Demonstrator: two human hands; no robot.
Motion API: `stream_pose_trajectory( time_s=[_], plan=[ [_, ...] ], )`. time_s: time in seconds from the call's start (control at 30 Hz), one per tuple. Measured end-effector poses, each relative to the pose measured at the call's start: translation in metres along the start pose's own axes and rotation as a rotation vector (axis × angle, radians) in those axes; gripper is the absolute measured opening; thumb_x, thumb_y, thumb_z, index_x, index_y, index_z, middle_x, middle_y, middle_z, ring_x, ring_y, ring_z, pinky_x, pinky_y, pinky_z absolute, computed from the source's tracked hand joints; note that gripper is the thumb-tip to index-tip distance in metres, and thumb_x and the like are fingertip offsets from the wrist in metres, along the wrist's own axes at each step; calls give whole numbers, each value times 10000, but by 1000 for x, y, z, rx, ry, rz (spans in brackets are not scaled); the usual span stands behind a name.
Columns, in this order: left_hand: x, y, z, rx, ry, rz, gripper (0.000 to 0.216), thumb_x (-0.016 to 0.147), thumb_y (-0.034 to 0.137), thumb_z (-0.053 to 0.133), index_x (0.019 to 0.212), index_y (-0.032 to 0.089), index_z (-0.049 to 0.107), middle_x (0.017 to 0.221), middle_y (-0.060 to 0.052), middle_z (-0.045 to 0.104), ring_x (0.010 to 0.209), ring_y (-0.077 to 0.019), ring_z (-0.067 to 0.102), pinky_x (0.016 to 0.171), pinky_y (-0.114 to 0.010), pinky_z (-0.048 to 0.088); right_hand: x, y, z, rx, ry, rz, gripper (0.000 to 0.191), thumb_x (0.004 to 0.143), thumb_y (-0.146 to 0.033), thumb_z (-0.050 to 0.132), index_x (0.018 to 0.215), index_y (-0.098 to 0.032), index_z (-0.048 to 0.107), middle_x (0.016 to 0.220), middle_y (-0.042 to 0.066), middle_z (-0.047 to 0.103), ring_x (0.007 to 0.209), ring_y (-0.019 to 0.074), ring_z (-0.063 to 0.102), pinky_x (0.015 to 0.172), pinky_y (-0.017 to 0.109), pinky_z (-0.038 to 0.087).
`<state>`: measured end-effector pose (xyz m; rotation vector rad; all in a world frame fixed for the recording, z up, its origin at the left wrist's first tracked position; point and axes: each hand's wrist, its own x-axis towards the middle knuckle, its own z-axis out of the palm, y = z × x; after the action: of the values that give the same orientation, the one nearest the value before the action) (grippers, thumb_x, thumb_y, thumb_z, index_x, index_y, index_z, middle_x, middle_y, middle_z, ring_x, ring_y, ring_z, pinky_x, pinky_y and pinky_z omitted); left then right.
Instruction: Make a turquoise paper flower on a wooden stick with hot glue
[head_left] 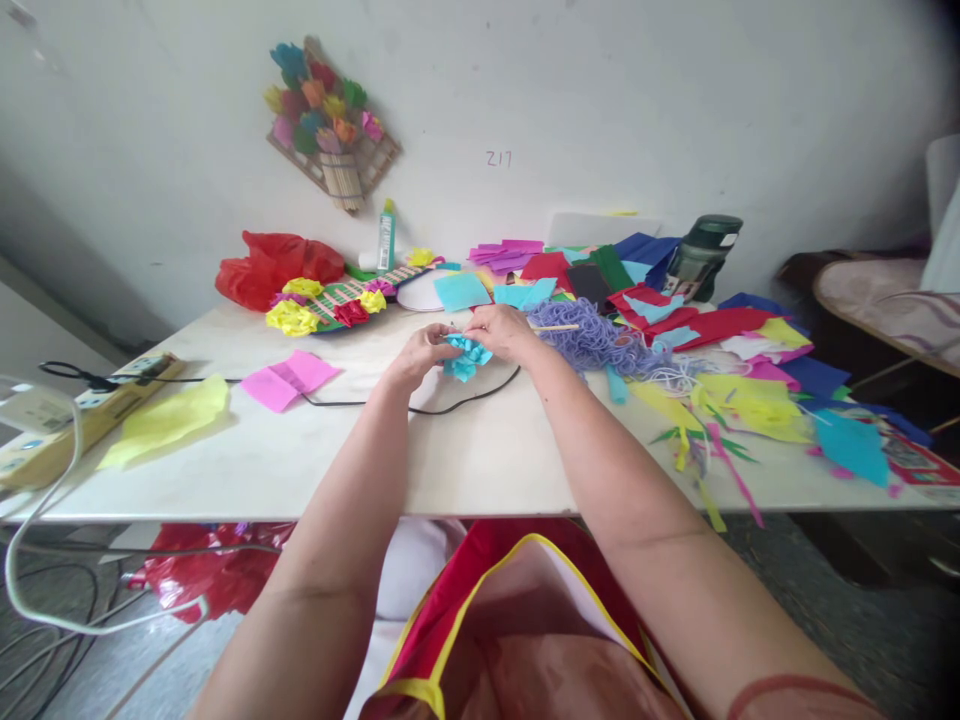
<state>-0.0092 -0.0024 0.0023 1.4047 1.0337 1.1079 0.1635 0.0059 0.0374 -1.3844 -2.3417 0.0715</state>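
- Left hand: fingers clamped on the crumpled blue paper.
- Right hand: fingertips together at the paper's upper edge.
- Blue paper: between both hands, over the table, left of the yarn.

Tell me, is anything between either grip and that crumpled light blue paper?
Nothing visible: the left grip and right grip both touch the crumpled light blue paper. The thin black cable lies on its near side.
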Motion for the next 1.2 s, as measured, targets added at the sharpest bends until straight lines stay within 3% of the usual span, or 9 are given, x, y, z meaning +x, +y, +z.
stream_pose_trajectory(
  time_s=[0.37,0.63,0.83,1.2],
  plan=[
    [-1,1,-4,13,-126,67,399,464,215,831,806,139,641,709,-25,659,613,-139,579,592,-273,439,1,15,4,329,-53,-4,213,828,-217,626,875,-104,800,798,57,740,775,153,635,690,248,424],
    [-3,1,-6,-24,-195,83,460,490,207,820,911,131,650,746,-25,673,666,-154,610,642,-277,459,-6,19,0,641,-131,58,229,765,-264,657,806,-74,779,753,71,727,669,122,570,668,260,434],
    [0,-2,-10,-87,-212,102,525,494,216,809,984,125,644,783,-30,687,680,-157,616,631,-271,451,-3,20,2,699,-63,-29,210,752,-277,673,791,-103,783,766,41,738,715,125,605,699,250,454],
    [-1,-1,-10,-133,-169,103,555,480,211,821,987,141,605,729,-6,668,612,-143,604,579,-254,433,3,21,17,709,40,-96,173,781,-258,689,779,-119,793,855,99,772,812,174,673,751,270,495]
  ],
)
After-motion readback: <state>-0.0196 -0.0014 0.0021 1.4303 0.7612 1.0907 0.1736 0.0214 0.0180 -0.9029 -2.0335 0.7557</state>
